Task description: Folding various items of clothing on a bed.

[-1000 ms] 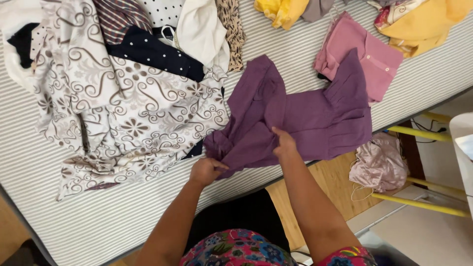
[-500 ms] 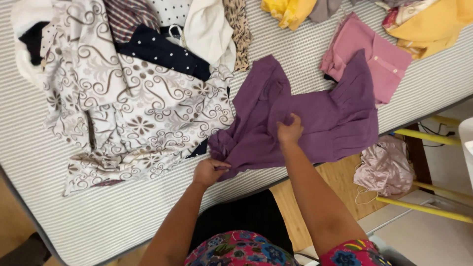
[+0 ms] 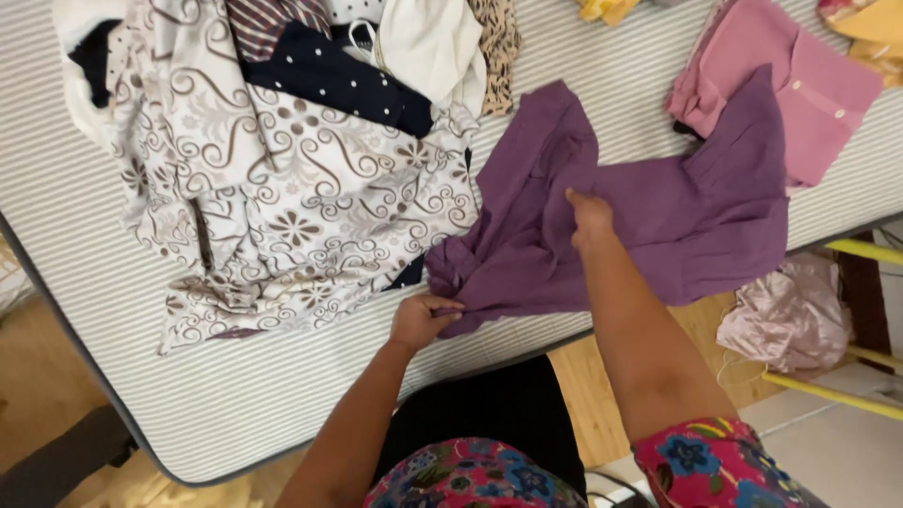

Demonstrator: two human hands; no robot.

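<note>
purple garment point(image 3: 649, 226) spread at striped mattress point(image 3: 235, 395) near edge | left hand point(image 3: 421, 320) pinched shut on its lower corner | right hand point(image 3: 590, 214) pressed mid-cloth, fingers hidden, grip unclear | patterned fabric point(image 3: 301, 198) beside | pink shirt point(image 3: 790, 85) partly cut off

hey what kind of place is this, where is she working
Probably a home room used for sorting laundry: a striped mattress heaped with clothes, both hands on a purple garment, wood floor below.

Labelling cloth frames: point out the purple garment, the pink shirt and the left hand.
purple garment point(image 3: 658, 212), head view, flat middle of the cloth
pink shirt point(image 3: 809, 89), head view, front panel near the buttons
left hand point(image 3: 421, 318), head view, back of the hand
</note>
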